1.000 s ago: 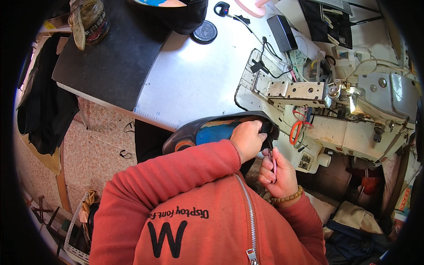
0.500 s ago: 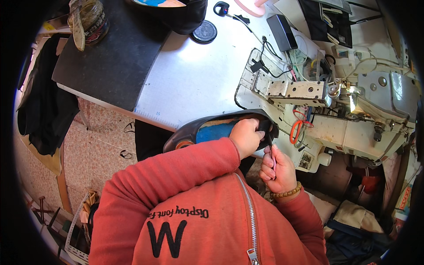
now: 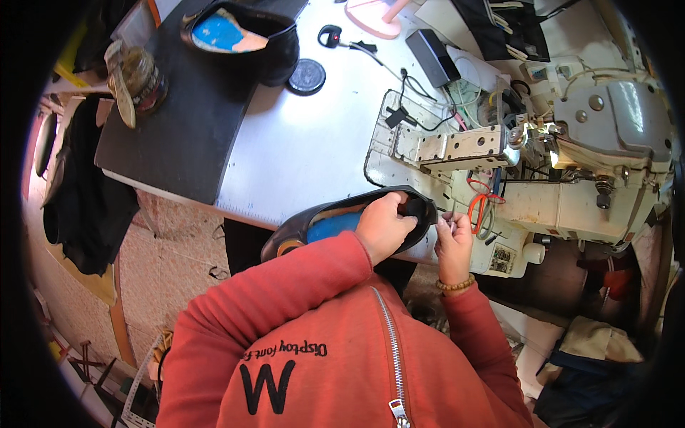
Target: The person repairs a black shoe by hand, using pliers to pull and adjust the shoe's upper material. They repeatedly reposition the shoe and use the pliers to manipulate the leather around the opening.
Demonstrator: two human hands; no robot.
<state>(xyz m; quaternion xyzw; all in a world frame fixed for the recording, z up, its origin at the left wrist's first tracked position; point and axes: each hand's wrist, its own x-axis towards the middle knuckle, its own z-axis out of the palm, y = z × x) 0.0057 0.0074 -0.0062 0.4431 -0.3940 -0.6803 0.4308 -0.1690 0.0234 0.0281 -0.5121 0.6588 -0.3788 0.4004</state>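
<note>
A black shoe [image 3: 419, 244] with a blue and tan insole lies tilted across the table's near edge, its open top toward me. My left hand [image 3: 384, 228] is closed on the shoe's upper near one end, with fingers and thumb at the inside of the rim. Just right of that end, my right hand [image 3: 454, 248] is pinched close to the rim. Between its fingers shows a bit of a slim pink-handled tool [image 3: 451, 226]; its tip is too small to make out.
A sewing machine [image 3: 599, 203] with a long arm stands at the right, orange-handled scissors [image 3: 477, 207] beside it. On the table are another black shoe [image 3: 275, 57], a round black lid [image 3: 307, 76], a glass jar [image 3: 146, 82] with a brush, a black box [image 3: 433, 57] and cables.
My right hand has risen and turned, bringing its fingers up beside the shoe's rim. My left hand keeps its hold. The whole view has shifted, showing more of the second shoe.
</note>
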